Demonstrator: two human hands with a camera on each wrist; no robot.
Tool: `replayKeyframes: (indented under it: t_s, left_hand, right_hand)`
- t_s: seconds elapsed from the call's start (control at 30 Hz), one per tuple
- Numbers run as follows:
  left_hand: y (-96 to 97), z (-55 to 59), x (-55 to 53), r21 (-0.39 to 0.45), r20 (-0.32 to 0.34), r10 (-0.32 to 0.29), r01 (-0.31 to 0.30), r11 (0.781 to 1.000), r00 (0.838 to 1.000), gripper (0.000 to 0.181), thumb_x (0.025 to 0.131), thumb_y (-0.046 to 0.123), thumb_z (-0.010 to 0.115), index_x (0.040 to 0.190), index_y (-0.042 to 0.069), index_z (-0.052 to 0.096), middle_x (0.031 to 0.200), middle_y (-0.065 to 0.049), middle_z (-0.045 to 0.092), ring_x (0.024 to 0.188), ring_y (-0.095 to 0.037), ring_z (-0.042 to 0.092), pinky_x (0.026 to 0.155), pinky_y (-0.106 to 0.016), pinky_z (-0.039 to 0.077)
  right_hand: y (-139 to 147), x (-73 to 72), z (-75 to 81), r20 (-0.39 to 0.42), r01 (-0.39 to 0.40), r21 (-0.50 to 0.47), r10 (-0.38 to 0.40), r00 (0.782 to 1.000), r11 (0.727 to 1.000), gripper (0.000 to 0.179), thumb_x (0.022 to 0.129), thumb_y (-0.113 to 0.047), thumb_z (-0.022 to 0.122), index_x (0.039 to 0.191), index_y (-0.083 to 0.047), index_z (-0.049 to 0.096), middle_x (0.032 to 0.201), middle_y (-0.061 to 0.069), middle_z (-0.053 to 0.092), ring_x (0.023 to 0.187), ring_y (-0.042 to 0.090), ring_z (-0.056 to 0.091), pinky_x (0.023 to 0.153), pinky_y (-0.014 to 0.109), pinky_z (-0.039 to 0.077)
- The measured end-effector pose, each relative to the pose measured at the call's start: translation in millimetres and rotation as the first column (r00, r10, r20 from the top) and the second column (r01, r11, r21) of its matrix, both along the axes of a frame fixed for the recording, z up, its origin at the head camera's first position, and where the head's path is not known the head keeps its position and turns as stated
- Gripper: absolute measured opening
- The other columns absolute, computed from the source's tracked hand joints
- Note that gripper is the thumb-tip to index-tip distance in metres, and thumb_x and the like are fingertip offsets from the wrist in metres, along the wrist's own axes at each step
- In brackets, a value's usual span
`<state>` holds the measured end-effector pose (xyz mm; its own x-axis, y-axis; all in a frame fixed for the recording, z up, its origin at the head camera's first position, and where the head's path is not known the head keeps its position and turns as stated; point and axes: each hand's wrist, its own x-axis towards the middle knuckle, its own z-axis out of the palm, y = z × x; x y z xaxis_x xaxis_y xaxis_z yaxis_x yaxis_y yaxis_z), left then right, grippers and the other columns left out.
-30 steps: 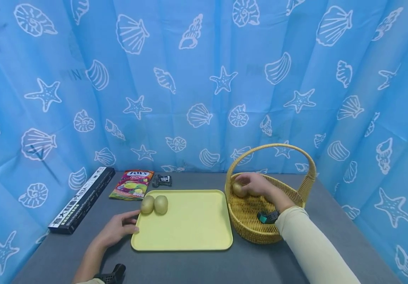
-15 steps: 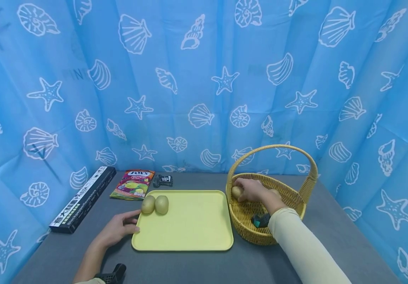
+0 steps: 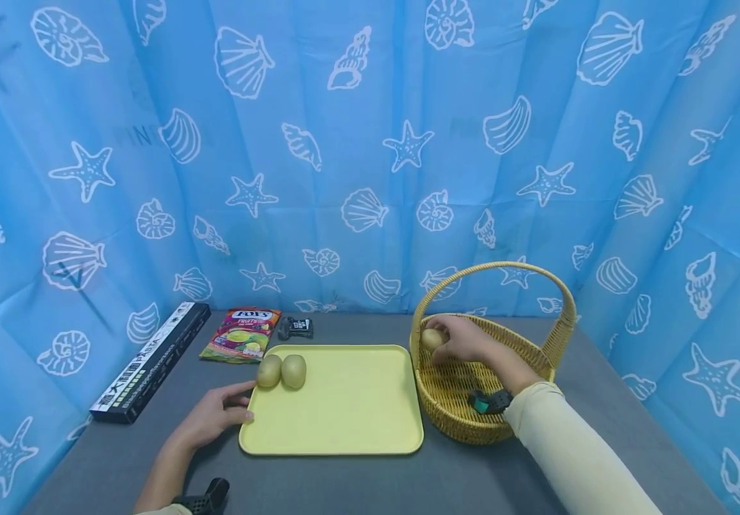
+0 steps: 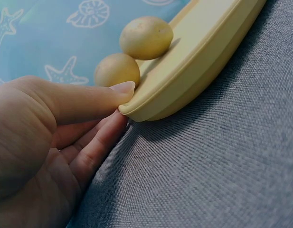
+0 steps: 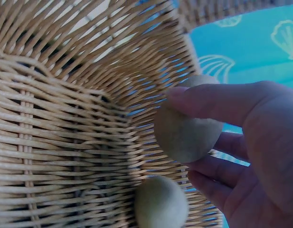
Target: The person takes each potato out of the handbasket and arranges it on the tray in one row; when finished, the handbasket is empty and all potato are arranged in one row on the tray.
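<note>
My right hand (image 3: 462,338) is inside the wicker basket (image 3: 460,425), with thumb and fingers round a kiwi (image 5: 186,128) near the basket's left wall. Below that fruit in the right wrist view, a second kiwi (image 5: 160,204) lies in the basket; my hand and forearm cover it in the head view. At the left edge of the yellow tray (image 3: 344,408), my left hand (image 3: 215,411) pinches the rim, thumb on top and fingers underneath. Two more kiwis (image 3: 293,371) sit side by side in the tray's far left corner.
Behind the tray lie a colourful candy bag (image 3: 244,335) and a small black packet (image 3: 295,327). A long black pasta box (image 3: 151,361) rests along the table's left side. The basket's tall handle (image 3: 492,265) arches over my right hand. A blue shell-print curtain (image 3: 370,164) hangs behind.
My right hand dipped left in the basket, then came up slightly with the kiwi. A kiwi that showed beside the wrist half a second ago is now covered. My left hand stays put.
</note>
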<state>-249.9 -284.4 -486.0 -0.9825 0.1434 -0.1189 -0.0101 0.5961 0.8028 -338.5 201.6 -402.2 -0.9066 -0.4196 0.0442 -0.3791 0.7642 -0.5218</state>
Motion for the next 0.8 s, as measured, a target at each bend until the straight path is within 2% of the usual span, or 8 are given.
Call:
replayKeyframes:
  t_s: [0.17,0.33,0.43,0.63,0.8]
  left_hand:
    - [-0.8,-1.3,-1.6,-0.009,0.001,0.002,-0.002,1.000,1.000,0.067,0.082,0.022,0.078,0.139,0.000,0.051,0.112,-0.011,0.065,0.103,-0.026,0.061,0.089,-0.049,0.048]
    - [-1.8,-3.8,-1.5,-0.010,-0.008,-0.005,0.005,1.000,1.000,0.066,0.083,0.022,0.077,0.140,0.000,0.051,0.113,-0.011,0.065,0.104,-0.027,0.060,0.089,-0.049,0.048]
    - [-1.7,-2.7,-0.4,-0.008,-0.014,-0.011,0.011,1.000,1.000,0.067,0.083,0.022,0.077,0.139,-0.001,0.051,0.113,-0.012,0.065,0.103,-0.027,0.060,0.089,-0.050,0.047]
    - [-1.1,-0.7,0.5,-0.010,-0.017,-0.016,0.016,1.000,1.000,0.067,0.083,0.024,0.077,0.139,-0.001,0.050,0.113,-0.011,0.065,0.103,-0.026,0.060,0.090,-0.051,0.047]
    - [-0.5,-0.8,0.1,0.000,-0.008,-0.013,0.013,1.000,1.000,0.067,0.082,0.023,0.077,0.140,-0.001,0.050,0.114,-0.012,0.064,0.104,-0.027,0.060,0.089,-0.050,0.047]
  right_hand:
    - [4,13.6,14.9,0.000,0.020,-0.092,-0.020,1.000,0.996,0.051,0.079,-0.010,0.080,0.126,-0.009,0.060,0.121,0.016,0.059,0.105,0.033,0.058,0.079,0.042,0.050]
    - [7,31.1,27.6,0.012,0.007,-0.187,-0.005,1.000,0.982,0.051,0.079,-0.009,0.078,0.127,-0.008,0.059,0.110,0.010,0.062,0.101,0.029,0.059,0.079,0.042,0.050]
    - [8,39.1,32.0,-0.016,-0.016,-0.183,0.013,1.000,0.983,0.053,0.081,-0.012,0.077,0.130,-0.007,0.057,0.107,0.007,0.063,0.100,0.028,0.060,0.078,0.042,0.050]
    - [6,54.8,36.5,-0.130,-0.045,-0.160,0.024,0.991,0.986,0.056,0.078,-0.017,0.079,0.129,-0.005,0.057,0.112,0.008,0.063,0.104,0.030,0.061,0.086,0.049,0.049]
    - [1,68.4,38.7,-0.176,-0.059,-0.233,0.018,0.984,0.971,0.055,0.077,-0.014,0.080,0.127,-0.005,0.060,0.114,0.010,0.063,0.101,0.030,0.063,0.080,0.046,0.052]
